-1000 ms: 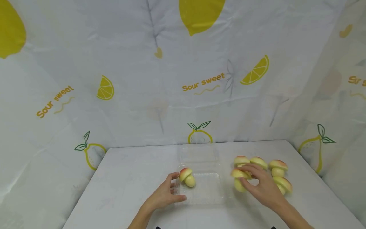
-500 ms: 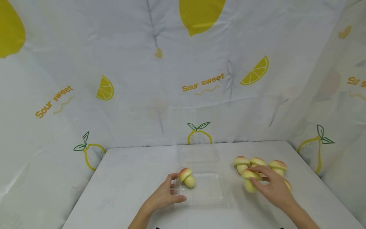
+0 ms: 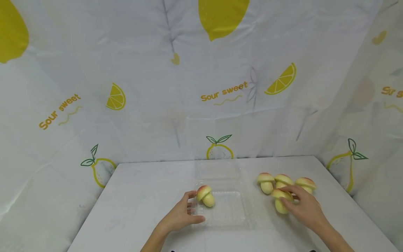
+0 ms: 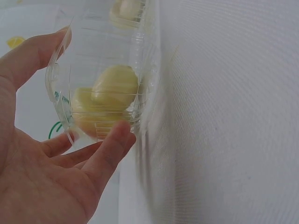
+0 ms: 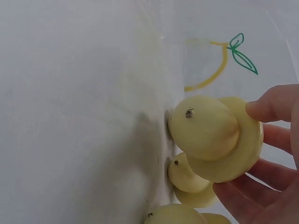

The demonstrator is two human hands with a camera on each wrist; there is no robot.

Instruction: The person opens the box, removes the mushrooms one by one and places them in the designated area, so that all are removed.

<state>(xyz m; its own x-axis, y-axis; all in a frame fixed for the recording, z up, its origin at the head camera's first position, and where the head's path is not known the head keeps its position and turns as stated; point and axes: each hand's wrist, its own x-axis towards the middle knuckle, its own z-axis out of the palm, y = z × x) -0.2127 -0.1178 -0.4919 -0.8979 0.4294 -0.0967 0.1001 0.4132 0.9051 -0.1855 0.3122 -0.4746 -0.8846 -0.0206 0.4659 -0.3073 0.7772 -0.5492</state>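
A clear plastic clamshell box [image 3: 225, 224] lies open on the table. My left hand [image 3: 182, 213] grips its left side, thumb and fingers spread along the wall, as the left wrist view shows closer. Inside, at the box's left, sits a toy mushroom [image 3: 208, 200] with a pale yellow stem and red-tinged cap. To the right of the box, my right hand [image 3: 303, 206] holds another toy mushroom [image 3: 281, 207] by its cap. In the right wrist view this held mushroom [image 5: 205, 128] appears raised off the table, its stem end pointing away from the palm.
Behind the right hand stand more toy mushrooms: one on the left [image 3: 266, 183], a middle mushroom [image 3: 283, 180] and a right one [image 3: 305, 182], partly covered by the fingers. A lemon-printed white curtain [image 3: 170, 87] rises behind the table [image 3: 135, 196].
My right hand has moved right with its mushroom, back toward the other mushrooms and away from the box. The left hand and the box have stayed in place.
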